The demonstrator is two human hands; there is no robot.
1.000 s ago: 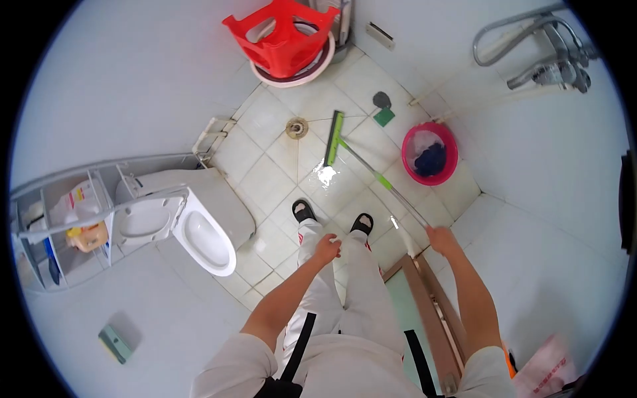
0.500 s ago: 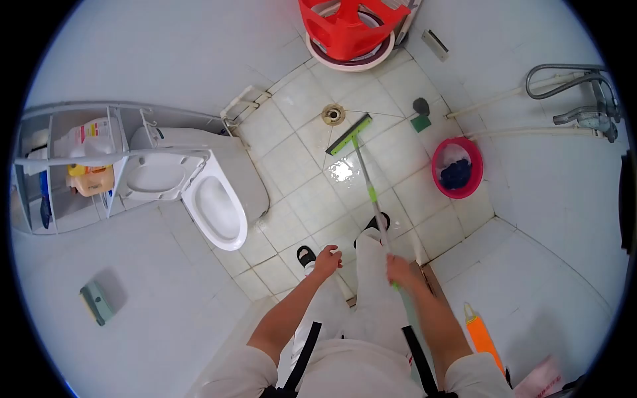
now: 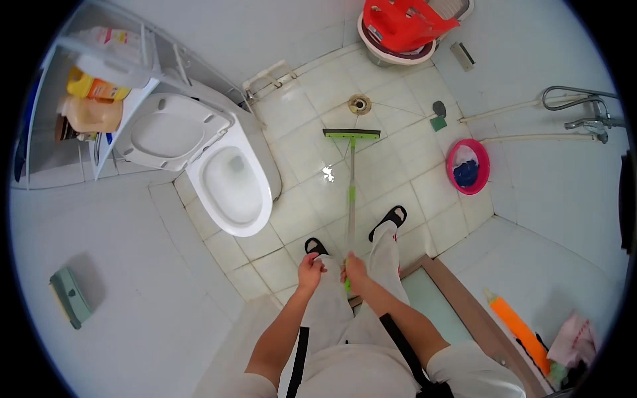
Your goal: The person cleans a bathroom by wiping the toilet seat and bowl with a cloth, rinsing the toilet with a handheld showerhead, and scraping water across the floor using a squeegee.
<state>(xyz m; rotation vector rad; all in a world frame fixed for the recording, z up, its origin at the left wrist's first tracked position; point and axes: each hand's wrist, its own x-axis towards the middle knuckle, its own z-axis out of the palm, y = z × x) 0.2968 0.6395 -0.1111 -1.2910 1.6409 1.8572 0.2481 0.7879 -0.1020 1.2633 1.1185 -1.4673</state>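
Observation:
My right hand (image 3: 355, 273) is wrapped round the upper end of a floor squeegee (image 3: 352, 192), which has a grey pole with green fittings. Its green head with a dark blade lies across the wet white tiles, just below the round floor drain (image 3: 359, 104). My left hand (image 3: 310, 270) hangs beside the pole without touching it, fingers loosely curled and nothing in them. Under it is my left foot in a black slipper (image 3: 316, 247); the other black slipper (image 3: 387, 222) stands right of the pole.
Left stands a toilet (image 3: 233, 189) with its lid up, beside a shelf of bottles (image 3: 95, 113). A pink basin (image 3: 488, 166) holding cloth sits at the right, below wall pipes and a tap (image 3: 590, 124). Against the far wall, a red stool (image 3: 408, 26) rests on stacked basins.
The squeegee has swung left, its head turning from slanted to nearly level across the floor. My right hand has moved left, closer to my left hand. My right foot has stepped outward; the view has shifted.

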